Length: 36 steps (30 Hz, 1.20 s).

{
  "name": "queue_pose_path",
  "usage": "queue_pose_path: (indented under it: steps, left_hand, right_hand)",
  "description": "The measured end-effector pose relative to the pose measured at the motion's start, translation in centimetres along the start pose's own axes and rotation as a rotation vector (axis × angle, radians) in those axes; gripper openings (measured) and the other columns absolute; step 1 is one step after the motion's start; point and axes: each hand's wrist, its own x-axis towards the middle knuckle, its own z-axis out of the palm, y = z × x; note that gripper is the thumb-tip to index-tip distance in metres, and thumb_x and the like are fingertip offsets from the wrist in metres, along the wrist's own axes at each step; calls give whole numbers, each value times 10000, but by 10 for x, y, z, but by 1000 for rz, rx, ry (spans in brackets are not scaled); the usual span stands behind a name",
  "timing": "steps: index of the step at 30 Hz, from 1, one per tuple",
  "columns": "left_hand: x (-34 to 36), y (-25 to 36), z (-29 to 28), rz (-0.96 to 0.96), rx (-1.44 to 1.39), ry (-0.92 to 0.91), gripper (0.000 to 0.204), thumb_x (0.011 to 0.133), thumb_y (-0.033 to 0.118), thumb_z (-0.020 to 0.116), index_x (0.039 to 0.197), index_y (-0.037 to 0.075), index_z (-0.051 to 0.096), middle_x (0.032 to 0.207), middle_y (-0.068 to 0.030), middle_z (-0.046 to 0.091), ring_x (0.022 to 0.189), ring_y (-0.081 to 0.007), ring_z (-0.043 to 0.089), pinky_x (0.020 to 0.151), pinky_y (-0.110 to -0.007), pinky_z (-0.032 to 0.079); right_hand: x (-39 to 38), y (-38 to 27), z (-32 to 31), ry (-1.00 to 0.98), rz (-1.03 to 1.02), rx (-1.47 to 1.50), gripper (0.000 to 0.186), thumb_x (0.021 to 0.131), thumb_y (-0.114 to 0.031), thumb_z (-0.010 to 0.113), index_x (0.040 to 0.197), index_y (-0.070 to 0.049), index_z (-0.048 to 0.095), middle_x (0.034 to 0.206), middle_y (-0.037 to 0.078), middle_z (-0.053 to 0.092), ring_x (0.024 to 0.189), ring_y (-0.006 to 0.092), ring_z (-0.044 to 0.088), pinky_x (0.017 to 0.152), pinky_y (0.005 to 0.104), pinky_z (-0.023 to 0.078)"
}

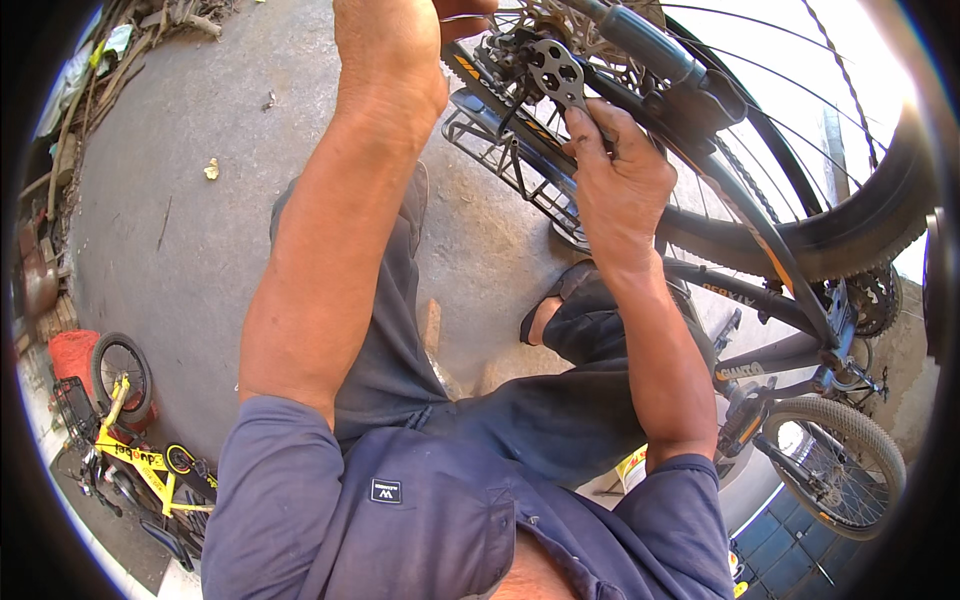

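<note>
My right hand (622,180) is closed around the narrow end of a flat silver multi-hole bicycle spanner (556,72). The spanner's broad head, with several hex-shaped holes, lies over the hub area of a bicycle wheel, by the brake disc (570,25). My left hand (396,45) reaches up to the top edge, left of the hub. Only its wrist, back and part of some bent fingers show; the rest is cut off, so its grip is hidden. The bicycle's dark frame (770,300) runs down to the right from the wheel's thick black tyre (800,245).
A black wire rack (505,160) hangs beside the wheel. Lower right are a chainring (878,298) and another spoked wheel (838,465). A small yellow bicycle (135,455) stands at far left near a red bag (75,355). Sticks (75,140) lie along the upper left edge.
</note>
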Motion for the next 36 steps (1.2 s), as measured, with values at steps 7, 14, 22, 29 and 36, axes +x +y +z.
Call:
queue_pose_path:
  steps: [7, 14, 22, 29, 36]
  left_hand:
    - [-20, 42, -38, 789, 203, 302, 552, 1110, 491, 358, 948, 20, 595, 810, -144, 686, 698, -268, 697, 647, -407, 576]
    - [22, 51, -61, 823, 190, 377, 587, 1125, 464, 293, 1053, -47, 572, 913, -206, 700, 811, -325, 712, 761, -477, 592]
    - [94, 8, -96, 162, -178, 51, 631, 1123, 489, 238, 1158, -88, 490, 1087, -258, 647, 969, -373, 680, 847, -558, 597]
    - [48, 1, -42, -68, -358, 91, 426, 1096, 432, 428, 929, 77, 595, 767, -87, 677, 679, -251, 681, 623, -386, 585]
    - [44, -3, -34, -82, -338, 60, 414, 1100, 421, 411, 961, 69, 577, 780, -99, 671, 676, -263, 681, 634, -388, 584]
  right_hand:
    - [-8, 8, -3, 26, -124, 5, 189, 964, -89, 744, 1122, 16, 746, 843, 50, 731, 720, 70, 654, 667, 225, 529]
    - [-3, 1, -3, 69, -179, -2, 180, 904, -49, 743, 1080, -28, 720, 853, 164, 691, 680, 265, 662, 655, 336, 526]
    - [-5, 0, 0, 88, -162, -10, 189, 909, -50, 742, 1096, -32, 723, 876, 147, 699, 699, 237, 669, 667, 324, 529]
    - [-8, 4, 4, 64, -103, -19, 219, 965, -79, 737, 1168, 2, 732, 865, 44, 731, 731, 49, 610, 671, 227, 512]
    - [-9, 11, 6, 35, -93, -31, 239, 965, -78, 739, 1192, -2, 727, 874, 39, 734, 733, 52, 624, 682, 235, 531]
